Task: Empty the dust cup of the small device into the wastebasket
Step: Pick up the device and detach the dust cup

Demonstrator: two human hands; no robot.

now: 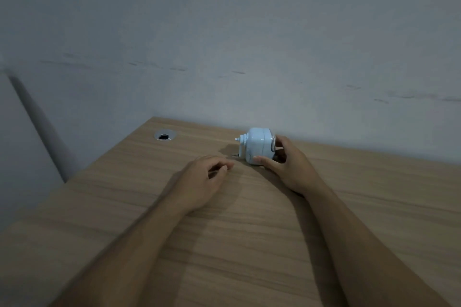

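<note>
A small pale blue device [258, 145] stands on the wooden desk [249, 232] close to the back wall, with a knob sticking out of its left side. My right hand [287, 167] wraps around its right side, thumb along the front and fingers behind it. My left hand [203, 179] rests on the desk just left of the device, its fingers loosely curled and holding nothing. No wastebasket is in view.
A round metal cable grommet [164, 135] is set into the desk's far left corner. A grey wall [224, 45] runs right behind the desk. The desk's left edge slants from the grommet down to the lower left.
</note>
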